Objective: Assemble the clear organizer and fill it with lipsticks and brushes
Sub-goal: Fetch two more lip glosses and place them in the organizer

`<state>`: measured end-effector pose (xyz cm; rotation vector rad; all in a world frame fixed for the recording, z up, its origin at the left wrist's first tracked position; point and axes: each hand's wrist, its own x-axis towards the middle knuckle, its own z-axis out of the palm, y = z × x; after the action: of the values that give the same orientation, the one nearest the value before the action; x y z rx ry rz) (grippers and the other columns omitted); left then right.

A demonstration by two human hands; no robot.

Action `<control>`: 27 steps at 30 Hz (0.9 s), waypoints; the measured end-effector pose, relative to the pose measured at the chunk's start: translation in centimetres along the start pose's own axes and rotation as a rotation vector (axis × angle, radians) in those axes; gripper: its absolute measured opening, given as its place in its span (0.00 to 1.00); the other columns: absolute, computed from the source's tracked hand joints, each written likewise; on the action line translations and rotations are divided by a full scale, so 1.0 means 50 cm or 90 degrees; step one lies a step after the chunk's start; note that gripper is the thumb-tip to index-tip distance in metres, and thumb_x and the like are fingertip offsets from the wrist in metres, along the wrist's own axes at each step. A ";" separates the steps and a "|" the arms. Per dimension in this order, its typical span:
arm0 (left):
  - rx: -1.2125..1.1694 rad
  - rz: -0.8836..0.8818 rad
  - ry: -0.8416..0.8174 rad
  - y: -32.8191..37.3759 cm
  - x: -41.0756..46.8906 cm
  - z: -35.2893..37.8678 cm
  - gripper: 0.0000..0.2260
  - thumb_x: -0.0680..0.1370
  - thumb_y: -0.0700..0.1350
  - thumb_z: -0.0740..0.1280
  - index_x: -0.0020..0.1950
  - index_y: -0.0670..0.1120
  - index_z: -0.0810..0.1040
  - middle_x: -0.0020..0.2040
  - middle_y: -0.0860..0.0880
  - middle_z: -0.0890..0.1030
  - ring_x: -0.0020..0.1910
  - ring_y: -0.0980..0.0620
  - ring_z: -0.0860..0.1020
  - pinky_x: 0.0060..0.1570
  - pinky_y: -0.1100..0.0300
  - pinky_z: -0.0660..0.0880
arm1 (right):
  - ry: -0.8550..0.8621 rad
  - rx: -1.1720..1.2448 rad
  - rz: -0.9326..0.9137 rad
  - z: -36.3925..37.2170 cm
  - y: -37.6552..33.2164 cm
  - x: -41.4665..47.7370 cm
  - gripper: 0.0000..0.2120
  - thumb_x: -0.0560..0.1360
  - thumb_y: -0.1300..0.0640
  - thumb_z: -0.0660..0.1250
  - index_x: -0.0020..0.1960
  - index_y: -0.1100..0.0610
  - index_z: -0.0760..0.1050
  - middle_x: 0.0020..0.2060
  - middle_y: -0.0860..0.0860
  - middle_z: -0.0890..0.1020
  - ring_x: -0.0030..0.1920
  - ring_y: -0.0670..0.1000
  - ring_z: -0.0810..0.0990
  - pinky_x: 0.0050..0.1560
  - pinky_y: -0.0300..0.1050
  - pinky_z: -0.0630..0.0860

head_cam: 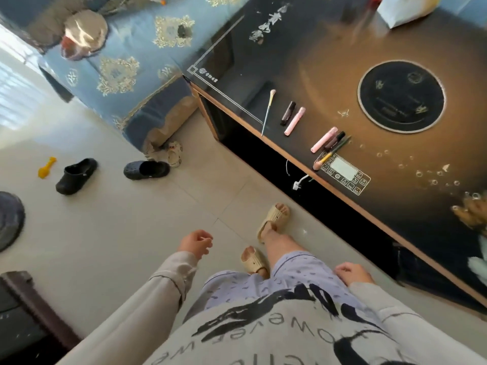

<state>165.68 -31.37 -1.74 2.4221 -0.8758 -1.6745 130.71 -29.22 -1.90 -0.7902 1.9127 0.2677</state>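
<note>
On the dark table (303, 61), near its front edge, lie a thin brush (267, 111) with a pale tip, a dark lipstick (287, 113) and a pink lipstick (294, 120). Further right, another pink lipstick (324, 139), a dark tube (335, 140) and a yellow-handled brush (331, 153) sit bunched together. No clear organizer is in view. My left hand (196, 243) hangs over the floor with fingers loosely curled, holding nothing. My right hand (353, 272) rests by my thigh, also holding nothing. Both hands are well short of the table.
A round black hob (402, 96) and a control panel (342, 171) are set into the tabletop. A white bag (403, 9) stands at the back. A blue sofa (118, 61), black clogs (76, 175), a yellow toy (47, 168) and a white plug (299, 183) lie left of the table.
</note>
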 end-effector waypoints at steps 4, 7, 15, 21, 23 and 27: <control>0.052 -0.020 -0.025 0.035 0.044 0.002 0.08 0.77 0.33 0.58 0.42 0.44 0.72 0.32 0.51 0.73 0.28 0.54 0.71 0.26 0.65 0.64 | -0.003 0.121 0.023 -0.017 -0.058 0.033 0.07 0.75 0.66 0.61 0.47 0.66 0.78 0.37 0.59 0.80 0.31 0.53 0.73 0.30 0.33 0.72; 0.120 -0.054 -0.065 0.058 0.067 -0.003 0.14 0.77 0.33 0.58 0.34 0.47 0.70 0.31 0.50 0.73 0.28 0.53 0.70 0.26 0.64 0.64 | 0.007 0.237 0.035 -0.047 -0.121 0.069 0.12 0.75 0.68 0.58 0.35 0.61 0.73 0.28 0.55 0.74 0.27 0.52 0.70 0.29 0.40 0.68; 0.214 -0.028 -0.072 0.197 0.151 -0.037 0.07 0.76 0.33 0.59 0.44 0.42 0.74 0.35 0.45 0.75 0.29 0.49 0.71 0.22 0.67 0.66 | -0.008 0.287 0.012 -0.120 -0.244 0.111 0.15 0.76 0.67 0.57 0.33 0.56 0.70 0.28 0.54 0.73 0.26 0.49 0.68 0.19 0.33 0.63; 0.271 0.024 -0.106 0.345 0.212 -0.046 0.06 0.77 0.35 0.58 0.46 0.43 0.72 0.35 0.46 0.75 0.25 0.56 0.73 0.25 0.66 0.64 | -0.005 0.326 0.034 -0.132 -0.281 0.116 0.12 0.75 0.67 0.58 0.35 0.57 0.71 0.29 0.53 0.74 0.27 0.49 0.70 0.28 0.38 0.65; 0.293 0.040 -0.122 0.390 0.226 -0.040 0.08 0.77 0.35 0.58 0.49 0.42 0.75 0.39 0.44 0.75 0.28 0.55 0.71 0.28 0.65 0.64 | -0.001 0.340 0.040 -0.138 -0.295 0.118 0.11 0.75 0.67 0.58 0.37 0.57 0.72 0.30 0.52 0.75 0.28 0.49 0.71 0.29 0.39 0.66; 0.341 0.106 -0.140 0.489 0.249 -0.012 0.11 0.77 0.37 0.58 0.56 0.38 0.77 0.43 0.45 0.77 0.36 0.48 0.75 0.42 0.57 0.76 | 0.026 0.396 0.039 -0.165 -0.344 0.139 0.12 0.75 0.66 0.58 0.35 0.57 0.72 0.30 0.53 0.74 0.28 0.49 0.71 0.29 0.39 0.67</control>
<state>159.18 -58.01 -3.00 2.3836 -1.6996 -1.8527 133.63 -49.27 -1.45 -0.3200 1.9034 -0.3021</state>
